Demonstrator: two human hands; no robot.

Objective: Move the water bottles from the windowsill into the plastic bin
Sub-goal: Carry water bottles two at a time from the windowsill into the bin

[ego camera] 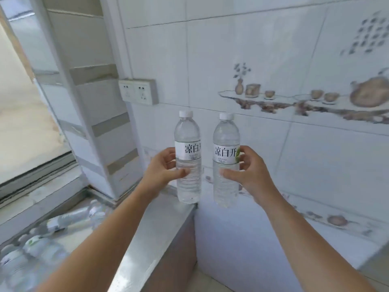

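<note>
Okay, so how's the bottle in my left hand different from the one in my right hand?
The left bottle sits higher in view, its base just over the sill's edge; the right bottle hangs lower, past the sill, in front of the tiled wall. The right bottle's label shows a green mark at its edge; the left bottle's doesn't. Both are upright, clear, white-capped, same label, each gripped mid-body by the left hand or right hand.
</note>
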